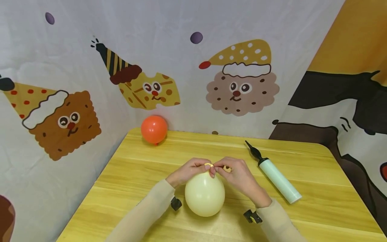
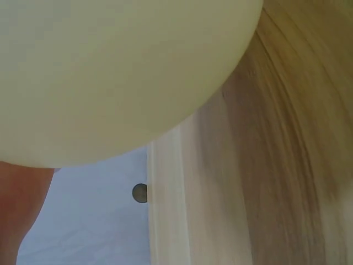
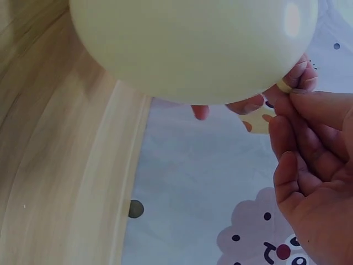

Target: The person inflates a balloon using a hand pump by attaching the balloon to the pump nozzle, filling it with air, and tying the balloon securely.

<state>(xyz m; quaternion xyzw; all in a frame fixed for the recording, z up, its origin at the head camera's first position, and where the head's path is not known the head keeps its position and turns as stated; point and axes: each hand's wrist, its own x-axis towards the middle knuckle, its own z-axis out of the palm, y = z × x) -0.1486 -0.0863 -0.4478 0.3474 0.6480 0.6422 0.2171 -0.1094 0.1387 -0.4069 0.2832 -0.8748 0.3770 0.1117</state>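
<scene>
A pale yellow inflated balloon (image 1: 205, 195) hangs below both hands in the head view, its neck pointing up. My left hand (image 1: 191, 170) pinches the neck between thumb and finger. From the other side my right hand (image 1: 239, 174) pinches the neck's end, and the fingertips of both hands meet there. In the right wrist view the right hand (image 3: 314, 149) holds the pale neck (image 3: 284, 86) with thumb and forefinger, its other fingers curled. The balloon (image 2: 121, 77) fills much of the left wrist view and hides most of the left hand.
An orange-red balloon (image 1: 154, 129) sits at the table's back left corner. To the right lies a pale green hand pump (image 1: 279, 179) with a black nozzle. The wooden table (image 1: 127, 195) backs onto a printed cloth (image 1: 181, 20) with cartoon figures.
</scene>
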